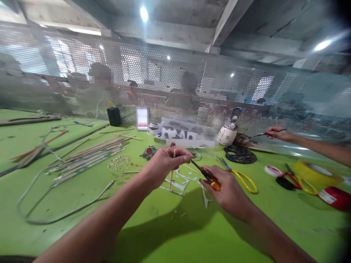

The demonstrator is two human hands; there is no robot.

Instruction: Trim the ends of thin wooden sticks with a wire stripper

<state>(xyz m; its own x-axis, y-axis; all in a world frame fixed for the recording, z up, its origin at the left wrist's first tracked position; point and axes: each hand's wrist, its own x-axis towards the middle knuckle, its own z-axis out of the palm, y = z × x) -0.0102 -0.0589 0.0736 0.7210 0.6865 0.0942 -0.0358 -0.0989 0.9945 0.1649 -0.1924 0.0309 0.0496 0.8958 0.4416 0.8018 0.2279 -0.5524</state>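
Note:
My left hand is closed, pinching a thin wooden stick that points down towards the table. My right hand is wrapped round a slim black-and-orange hand tool; its exact kind is unclear. The tool's dark tip reaches the left fingertips, and whatever it touches there is too small to make out. Below the hands lie white cut-out scraps and a white pointed scrap. Yellow-handled scissors rest just beyond my right hand.
Bundled wooden sticks and a grey cable lie left. White cut sheets, a jug and a dark palette stand behind. A co-worker's hand holds a brush at right, near yellow tape.

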